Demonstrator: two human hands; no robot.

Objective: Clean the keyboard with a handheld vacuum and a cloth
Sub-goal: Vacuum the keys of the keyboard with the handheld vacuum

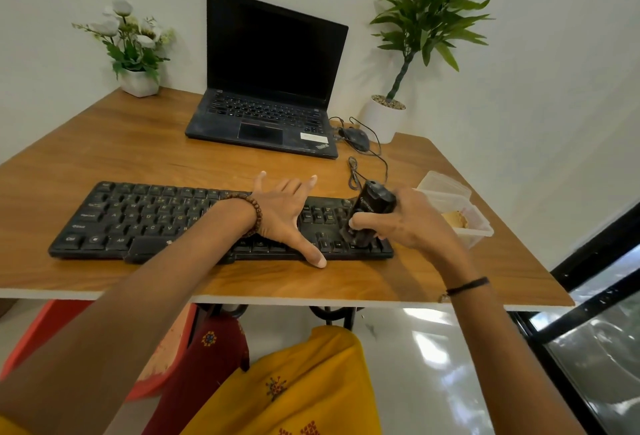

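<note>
The counter [104,143] is carrying the keyboard [138,216], its long axis running left to right. A clear tub [460,223] just right of the keyboard is holding something tan, perhaps the cloth. The left hand [284,216] is pressing flat on the keyboard's right-centre, fingers spread. The right hand [408,223] is gripping the handheld vacuum [370,213], nozzle-down on the keyboard's right end. Most keys are lying leftward along that axis, beyond the left hand.

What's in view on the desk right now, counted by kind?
keyboard: 1
laptop: 1
mouse: 1
handheld vacuum: 1
potted plants: 2
plastic container: 1
Total: 7
</note>
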